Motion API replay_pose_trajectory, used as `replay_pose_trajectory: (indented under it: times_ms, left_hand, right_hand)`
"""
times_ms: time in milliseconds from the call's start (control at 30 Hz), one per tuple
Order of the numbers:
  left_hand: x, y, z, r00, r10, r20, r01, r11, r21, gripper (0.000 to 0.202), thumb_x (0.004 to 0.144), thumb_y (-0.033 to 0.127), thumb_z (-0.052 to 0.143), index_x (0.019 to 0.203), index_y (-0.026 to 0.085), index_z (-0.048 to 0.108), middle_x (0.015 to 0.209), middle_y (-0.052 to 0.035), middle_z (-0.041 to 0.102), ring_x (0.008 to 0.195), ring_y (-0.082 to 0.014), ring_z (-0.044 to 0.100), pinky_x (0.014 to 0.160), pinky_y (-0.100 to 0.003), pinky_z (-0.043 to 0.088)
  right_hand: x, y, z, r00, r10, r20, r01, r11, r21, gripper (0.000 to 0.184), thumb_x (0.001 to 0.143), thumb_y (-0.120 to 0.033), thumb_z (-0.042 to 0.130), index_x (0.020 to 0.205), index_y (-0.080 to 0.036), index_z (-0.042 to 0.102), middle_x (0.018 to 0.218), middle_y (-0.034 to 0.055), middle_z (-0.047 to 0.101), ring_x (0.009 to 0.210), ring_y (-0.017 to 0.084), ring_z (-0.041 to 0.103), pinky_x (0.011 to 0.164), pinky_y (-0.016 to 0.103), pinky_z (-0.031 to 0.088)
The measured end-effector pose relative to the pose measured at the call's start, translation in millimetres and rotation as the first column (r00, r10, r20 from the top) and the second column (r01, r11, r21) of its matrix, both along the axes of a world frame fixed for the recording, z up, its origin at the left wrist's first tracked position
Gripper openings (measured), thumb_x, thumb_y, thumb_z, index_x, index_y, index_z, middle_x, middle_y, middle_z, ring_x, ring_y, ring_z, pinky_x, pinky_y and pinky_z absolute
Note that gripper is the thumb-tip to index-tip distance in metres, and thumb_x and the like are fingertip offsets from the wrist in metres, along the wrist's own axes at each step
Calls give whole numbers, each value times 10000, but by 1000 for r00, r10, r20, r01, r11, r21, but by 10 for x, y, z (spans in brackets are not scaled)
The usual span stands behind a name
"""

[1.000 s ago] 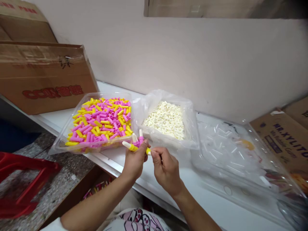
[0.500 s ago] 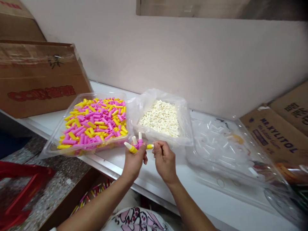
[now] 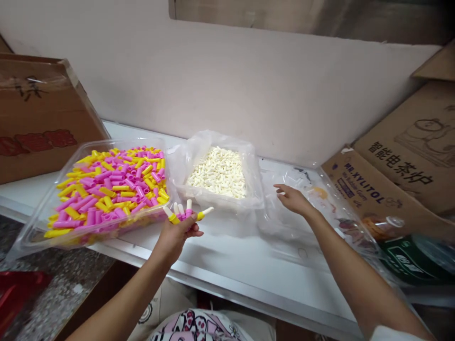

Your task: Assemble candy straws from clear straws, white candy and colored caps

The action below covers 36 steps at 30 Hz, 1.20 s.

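My left hand point(image 3: 175, 237) is closed around several short pink and yellow plastic tubes point(image 3: 188, 214), held in a fan above the table's front edge. White pieces stick out of their ends. My right hand point(image 3: 293, 199) is stretched over a clear plastic tray point(image 3: 280, 226) of small transparent pieces; its fingers are extended and nothing shows in them. Left of centre, a clear bin point(image 3: 33, 239) is heaped with loose pink and yellow tubes point(image 3: 117, 182). Between bin and tray stands a container lined with a clear plastic bag point(image 3: 254, 182), filled with small white pieces point(image 3: 220, 173).
Cardboard boxes stand at the left point(image 3: 35, 113) and right point(image 3: 394, 156) of the white table point(image 3: 227, 255). Bottles, one with a green label point(image 3: 408, 260), lie by the right-hand boxes. A red plastic stool point(image 3: 21, 293) is on the floor at lower left.
My right hand has left the tubes in my left hand and moved right, over the clear tray. One more white-tipped tube shows in my left hand. The view has shifted right.
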State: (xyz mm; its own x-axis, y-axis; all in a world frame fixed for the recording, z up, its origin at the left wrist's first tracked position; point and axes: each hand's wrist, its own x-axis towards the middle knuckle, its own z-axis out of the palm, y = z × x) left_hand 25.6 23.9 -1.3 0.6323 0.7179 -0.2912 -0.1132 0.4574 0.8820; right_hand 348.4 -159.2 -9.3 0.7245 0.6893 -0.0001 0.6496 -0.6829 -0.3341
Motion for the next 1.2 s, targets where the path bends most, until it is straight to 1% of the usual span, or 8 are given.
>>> replay_pose_trajectory:
  times_ms: [133, 300, 433, 567, 867, 1000, 1100, 1200]
  left_hand:
    - [67, -91, 30, 995, -101, -1, 101, 995, -16, 317, 571, 301, 807, 728, 105, 613, 620, 2, 558, 520, -86, 509, 499, -271, 562]
    - [21, -26, 27, 999, -46, 3, 46, 997, 62, 282, 594, 308, 789, 693, 135, 589, 565, 27, 518, 512, -95, 494, 464, -247, 515]
    - [-12, 31, 9, 1000, 18, -6, -16, 980, 198, 231, 656, 318, 742, 697, 140, 599, 530, 32, 511, 475, -89, 476, 434, -210, 414]
    - [28, -38, 79, 998, 54, -35, -42, 959, 282, 248, 663, 350, 724, 711, 138, 604, 498, 52, 464, 441, -76, 427, 427, -206, 347]
    - [-28, -192, 144, 1000, 7, -27, 2, 946, 324, 223, 707, 342, 699, 750, 164, 571, 548, 62, 442, 476, -69, 393, 457, -200, 320]
    - [-27, -224, 115, 998, 53, -21, -41, 920, 390, 171, 693, 287, 712, 723, 171, 589, 577, 53, 501, 523, -84, 460, 509, -207, 359]
    - [35, -196, 180, 989, 136, 53, -145, 955, 257, 168, 666, 278, 714, 718, 158, 609, 687, 11, 601, 694, -136, 573, 638, -233, 436]
    - [144, -166, 311, 948, 258, 186, -226, 958, -176, 138, 653, 240, 661, 667, 157, 552, 642, 10, 582, 670, -133, 585, 643, -251, 464]
  right_hand:
    - [93, 187, -199, 963, 243, 115, -198, 930, -309, 378, 863, -162, 468, 1229, -161, 561, 1230, 148, 570, 1085, 222, 554, 822, 289, 424]
    - [9, 198, -98, 959, 225, 173, -140, 906, -400, 236, 874, -152, 438, 992, -108, 638, 1030, 191, 630, 926, 270, 614, 715, 342, 436]
    - [-412, 139, 175, 978, 72, 195, -86, 994, 62, 309, 922, -309, 407, 1102, -158, 609, 1047, 133, 653, 937, 245, 617, 771, 352, 457]
    - [-1253, 270, 366, 911, 412, 17, -379, 819, 430, 272, 898, -408, 487, 1056, -223, 609, 860, 34, 648, 745, 161, 599, 666, 281, 471]
    - [-1822, 554, 300, 769, 608, 194, -612, 615, 498, 154, 942, -261, 432, 1010, -185, 548, 861, 64, 596, 764, 157, 561, 658, 281, 461]
    - [-1939, 603, 166, 755, 593, 281, -651, 626, 429, 183, 960, -239, 368, 964, -174, 539, 804, 56, 600, 703, 152, 560, 620, 274, 453]
    - [-1993, 623, 63, 732, 513, 448, -671, 654, 348, 209, 964, -259, 364, 940, -166, 549, 747, 56, 597, 656, 158, 542, 579, 277, 415]
    - [-2038, 647, -9, 677, 414, 608, -674, 680, 288, 224, 961, -298, 386, 940, -161, 561, 714, 68, 597, 658, 176, 530, 574, 296, 381]
